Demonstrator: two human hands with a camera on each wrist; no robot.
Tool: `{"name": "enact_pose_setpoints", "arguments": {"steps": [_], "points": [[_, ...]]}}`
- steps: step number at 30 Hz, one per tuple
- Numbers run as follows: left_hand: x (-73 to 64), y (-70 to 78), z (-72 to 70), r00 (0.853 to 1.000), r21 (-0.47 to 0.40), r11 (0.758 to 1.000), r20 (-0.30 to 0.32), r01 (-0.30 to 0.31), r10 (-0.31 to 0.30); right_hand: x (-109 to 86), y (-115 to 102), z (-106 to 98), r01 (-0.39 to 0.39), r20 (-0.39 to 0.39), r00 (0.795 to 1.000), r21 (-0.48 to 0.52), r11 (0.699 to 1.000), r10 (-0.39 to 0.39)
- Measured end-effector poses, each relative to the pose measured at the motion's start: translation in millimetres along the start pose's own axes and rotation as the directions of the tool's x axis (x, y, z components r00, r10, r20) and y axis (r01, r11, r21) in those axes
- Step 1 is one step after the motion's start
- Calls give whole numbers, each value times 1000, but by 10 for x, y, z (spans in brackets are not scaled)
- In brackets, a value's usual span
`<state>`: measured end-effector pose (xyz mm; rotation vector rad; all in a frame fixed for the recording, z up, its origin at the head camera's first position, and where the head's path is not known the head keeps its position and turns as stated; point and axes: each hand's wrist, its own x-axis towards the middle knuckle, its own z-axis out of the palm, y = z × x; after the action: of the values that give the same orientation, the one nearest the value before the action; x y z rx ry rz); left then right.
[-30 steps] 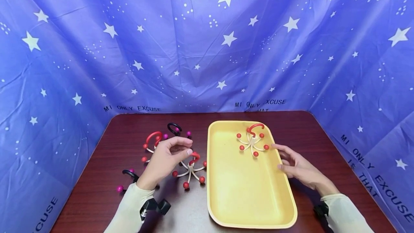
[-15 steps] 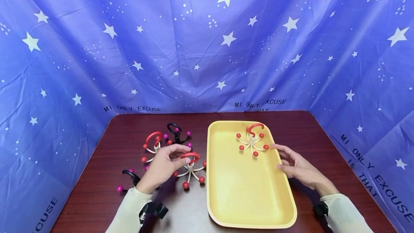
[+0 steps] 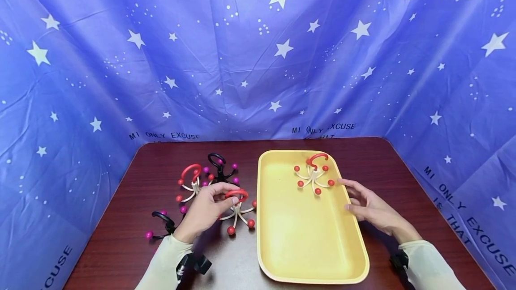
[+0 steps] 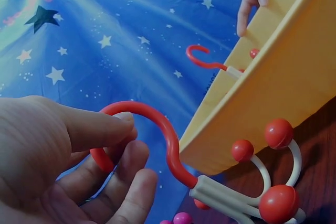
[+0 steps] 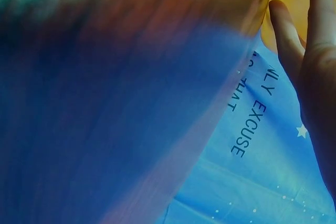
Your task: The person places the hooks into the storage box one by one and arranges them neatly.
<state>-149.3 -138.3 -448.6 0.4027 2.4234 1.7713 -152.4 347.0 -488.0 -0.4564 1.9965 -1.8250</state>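
My left hand (image 3: pixel 205 208) pinches the red hook of a white multi-armed hook hanger (image 3: pixel 237 211) with red ball tips, left of a yellow tray (image 3: pixel 310 240). The left wrist view shows thumb and forefinger on the curved hook (image 4: pixel 172 153), its balls near the tray's outer wall (image 4: pixel 294 77). At the tray's right rim, my right hand (image 3: pixel 376 211) rests with forefinger and thumb extended over the edge; its other fingers are partly hidden. A second red-and-white hook hanger (image 3: pixel 314 174) stands inside the tray's far right part, its hook upward.
Behind my left hand stand another red-and-white hanger (image 3: pixel 195 185) and a black one with magenta balls (image 3: pixel 220 173). A second black hanger (image 3: pixel 167 225) is beside my left wrist. A blue star-printed cloth (image 3: pixel 242 57) surrounds the dark wooden table (image 3: pixel 141 182).
My left hand has lowered slightly and its fingertips have come together on the red hook. The right hand and the tray have stayed in place.
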Motion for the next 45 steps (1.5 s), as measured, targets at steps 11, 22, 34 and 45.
{"name": "enact_pose_setpoints", "arguments": {"steps": [11,22,34,45], "points": [[2,34,5,999,-23,1000,-35,0,-1,-1,9,16,-7,-7,1000,-9,1000,7],[-6,70,-4,999,-47,999,-47,5,-7,-3,-4,23,-2,-3,1000,-7,1000,2],[-16,168,-78,998,-44,999,-52,-19,16,-9,-15,28,-1,2,1000,-8,1000,1],[-8,244,-187,996,-46,997,-71,-61,58,2,-39,30,-2,-7,1000,-32,999,2]]}}
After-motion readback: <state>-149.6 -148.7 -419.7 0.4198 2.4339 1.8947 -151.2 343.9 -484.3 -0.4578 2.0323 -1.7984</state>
